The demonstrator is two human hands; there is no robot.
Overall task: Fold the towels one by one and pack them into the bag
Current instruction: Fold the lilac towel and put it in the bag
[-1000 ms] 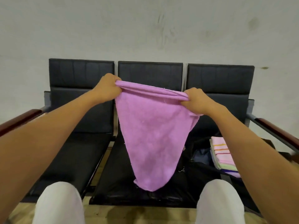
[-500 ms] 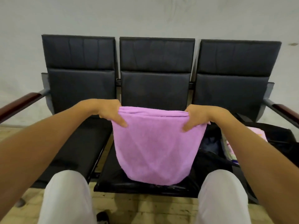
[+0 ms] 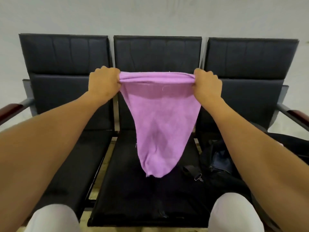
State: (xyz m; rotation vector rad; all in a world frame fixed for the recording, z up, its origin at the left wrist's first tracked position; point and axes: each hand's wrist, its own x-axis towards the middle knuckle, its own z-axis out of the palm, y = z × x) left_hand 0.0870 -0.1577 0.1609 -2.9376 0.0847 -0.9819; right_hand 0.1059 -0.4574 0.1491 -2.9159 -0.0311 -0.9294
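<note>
Mid-fold, by the look of it: one purple towel point(image 3: 160, 121) up in the air, not yet squared, not yet packed. Left hand point(image 3: 103, 84) clenched round the towel's left top corner, grip tight, cloth bunched inside the fingers. Between the hands, top edge pulled taut and doubled over in a couple of rolled layers, so probably folded once already. Below that edge, cloth hanging free and narrowing to a rounded point above the middle seat point(image 3: 143, 198) of a black three-seat bench, apparently clear of the cushion. Soft, thin terry, a few loose threads at the hem, creased down the centre. Right hand point(image 3: 206, 84) clenched likewise round the right top corner, knuckles toward the camera.

Further right, a dark bag point(image 3: 217, 163) slumped on the right seat, zip open, a strap and clip trailing onto the middle seat. Contents mostly hidden behind the right forearm; hard to tell how many towels already inside. Left to do, judged from this: finishing the fold, then into the bag, then any remaining towels.
</note>
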